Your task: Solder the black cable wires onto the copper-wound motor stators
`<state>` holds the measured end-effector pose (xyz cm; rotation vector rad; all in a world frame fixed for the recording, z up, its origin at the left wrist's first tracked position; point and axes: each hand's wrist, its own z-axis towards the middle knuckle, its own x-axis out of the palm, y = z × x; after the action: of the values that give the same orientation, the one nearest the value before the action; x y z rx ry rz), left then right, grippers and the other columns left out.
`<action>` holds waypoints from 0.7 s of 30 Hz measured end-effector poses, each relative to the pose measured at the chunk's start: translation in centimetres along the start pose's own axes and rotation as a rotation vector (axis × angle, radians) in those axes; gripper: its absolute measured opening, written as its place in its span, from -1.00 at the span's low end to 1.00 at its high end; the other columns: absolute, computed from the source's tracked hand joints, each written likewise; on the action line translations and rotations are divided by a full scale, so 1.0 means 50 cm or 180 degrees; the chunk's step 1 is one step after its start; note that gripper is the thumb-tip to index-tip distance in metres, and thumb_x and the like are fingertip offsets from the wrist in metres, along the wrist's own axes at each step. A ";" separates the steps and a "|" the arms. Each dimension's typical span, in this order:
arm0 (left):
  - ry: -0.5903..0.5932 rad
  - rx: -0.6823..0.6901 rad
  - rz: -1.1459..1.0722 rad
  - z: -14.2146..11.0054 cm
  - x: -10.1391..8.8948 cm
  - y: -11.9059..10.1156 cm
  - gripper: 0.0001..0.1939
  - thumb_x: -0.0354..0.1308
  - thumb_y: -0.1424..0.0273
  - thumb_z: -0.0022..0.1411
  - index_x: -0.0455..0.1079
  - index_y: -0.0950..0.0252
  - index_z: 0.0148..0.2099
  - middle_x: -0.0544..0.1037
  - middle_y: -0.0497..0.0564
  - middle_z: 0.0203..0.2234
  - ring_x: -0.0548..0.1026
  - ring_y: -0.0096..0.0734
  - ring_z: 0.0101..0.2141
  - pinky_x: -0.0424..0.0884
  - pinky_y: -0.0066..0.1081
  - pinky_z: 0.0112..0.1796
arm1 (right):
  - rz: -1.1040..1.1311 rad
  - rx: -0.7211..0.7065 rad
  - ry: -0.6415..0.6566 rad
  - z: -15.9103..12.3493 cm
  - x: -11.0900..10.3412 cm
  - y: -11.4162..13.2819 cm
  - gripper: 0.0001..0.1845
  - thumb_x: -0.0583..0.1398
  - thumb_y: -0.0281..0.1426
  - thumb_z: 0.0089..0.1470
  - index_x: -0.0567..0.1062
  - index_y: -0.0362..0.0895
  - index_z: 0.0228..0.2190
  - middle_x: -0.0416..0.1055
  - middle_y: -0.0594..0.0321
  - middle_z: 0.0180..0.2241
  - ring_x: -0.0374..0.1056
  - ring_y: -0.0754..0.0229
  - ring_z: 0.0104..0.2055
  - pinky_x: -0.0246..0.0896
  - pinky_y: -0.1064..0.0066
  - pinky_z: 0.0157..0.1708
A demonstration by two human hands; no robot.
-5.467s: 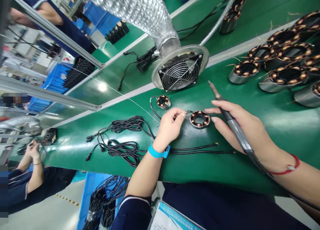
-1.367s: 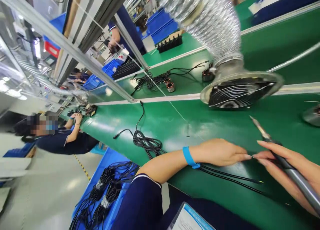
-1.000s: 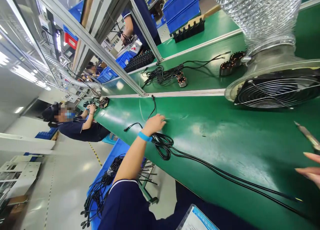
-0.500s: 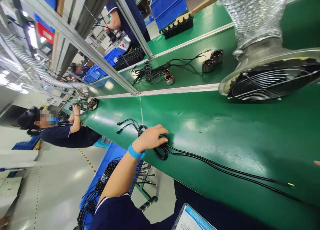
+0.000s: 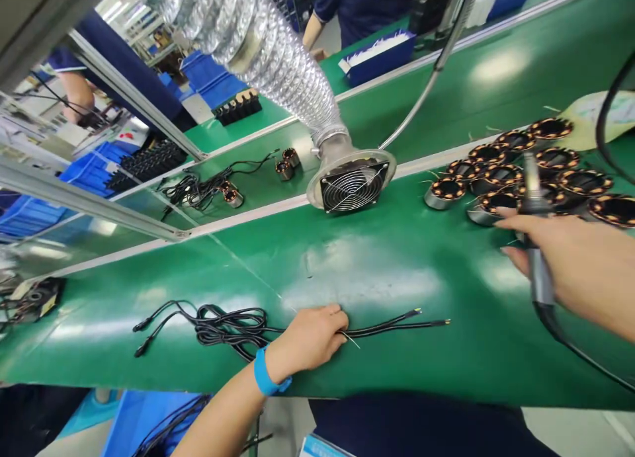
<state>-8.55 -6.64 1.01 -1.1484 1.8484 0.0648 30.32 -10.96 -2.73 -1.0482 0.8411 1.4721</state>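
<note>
My left hand (image 5: 312, 338), with a blue band at the wrist, is closed over a pair of black cables (image 5: 381, 329) on the green bench. Their stripped ends point right, and a thin silvery wire sticks out below my fingers. To the left lies the coiled part of the cables (image 5: 231, 325), with two connector plugs (image 5: 143, 338) at the far end. My right hand (image 5: 570, 258) grips a soldering iron (image 5: 542, 282), its metal barrel upward and cord trailing down right. Beside that hand stand several motor stators (image 5: 489, 206) with copper windings.
A fume extractor (image 5: 354, 186) on a silver duct (image 5: 278, 53) hangs over the bench's rear edge. More cables (image 5: 193, 191) and stators (image 5: 231, 194) lie on the shelf behind. A blue bin (image 5: 133, 417) stands below the front edge. Other people work across the bench.
My view has swung right, bringing the stators into sight. My left hand has shifted from the coil to near the cables' stripped ends. My right hand has come into view holding the soldering iron.
</note>
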 end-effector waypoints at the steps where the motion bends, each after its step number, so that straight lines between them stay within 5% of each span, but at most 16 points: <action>1: -0.0071 -0.0004 -0.0260 -0.002 -0.001 0.005 -0.87 0.14 0.41 0.35 0.43 0.26 -0.07 0.54 0.08 -0.14 0.52 -0.26 -0.16 0.44 -0.33 -0.12 | 0.0014 -0.0184 -0.0048 0.020 0.006 0.003 -0.48 -0.11 -0.18 0.37 0.48 -0.23 -0.01 0.50 -0.06 -0.23 0.40 -0.07 -0.26 0.29 0.13 -0.23; 4: -0.0551 0.0090 -0.1302 -0.005 0.002 0.026 -0.70 0.14 0.30 0.35 0.41 0.25 0.09 0.53 0.08 -0.11 0.48 -0.35 -0.22 0.43 -0.36 -0.16 | 0.0007 -0.0386 -0.0027 0.083 0.029 0.008 -0.53 -0.11 -0.33 0.38 0.52 -0.24 -0.05 0.48 -0.06 -0.28 0.36 -0.06 -0.21 0.18 0.20 -0.26; 8: -0.1262 0.0005 -0.2293 0.005 0.020 0.048 -0.60 -0.05 0.15 0.42 0.50 0.32 -0.13 0.52 0.06 -0.31 0.45 -0.40 -0.33 0.41 -0.39 -0.23 | 0.0063 -0.0323 -0.0065 0.154 0.063 -0.008 -0.58 -0.07 -0.44 0.36 0.54 -0.28 -0.04 0.48 -0.09 -0.29 0.35 -0.03 -0.17 0.14 0.20 -0.20; 11: -0.1215 -0.0304 -0.2791 0.022 0.031 0.048 -0.57 -0.03 0.13 0.38 0.50 0.36 -0.11 0.49 0.01 -0.42 0.40 -0.46 -0.48 0.35 -0.42 -0.38 | 0.0192 -0.0300 -0.0161 0.182 0.079 -0.011 -0.63 -0.01 -0.42 0.35 0.57 -0.27 -0.09 0.49 -0.13 -0.25 0.36 -0.04 -0.17 0.16 0.16 -0.17; 17: -0.1261 -0.0339 -0.3094 0.079 0.009 0.019 -0.80 0.12 0.39 0.29 0.47 0.35 -0.09 0.44 -0.08 -0.43 0.33 -0.53 -0.48 0.28 -0.46 -0.36 | 0.0727 -0.0741 -0.0251 0.139 0.069 0.087 -0.75 0.08 -0.42 0.29 0.57 -0.13 -0.19 0.47 0.04 -0.35 0.37 0.04 -0.30 0.23 0.21 -0.25; 21: -0.1456 -0.0356 -0.3389 0.123 -0.026 0.007 -0.90 0.22 0.46 0.24 0.42 0.34 -0.18 0.39 -0.12 -0.45 0.33 -0.52 -0.39 0.27 -0.48 -0.27 | 0.1216 -0.1253 -0.0317 0.086 0.037 0.174 -0.70 0.04 -0.47 0.29 0.53 -0.08 -0.09 0.53 0.08 -0.21 0.44 0.03 -0.16 0.33 0.22 -0.17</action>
<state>-4.47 -2.67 -1.68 -1.8728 0.6941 -0.1675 20.98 -7.70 -3.27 -1.1281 0.7211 2.0571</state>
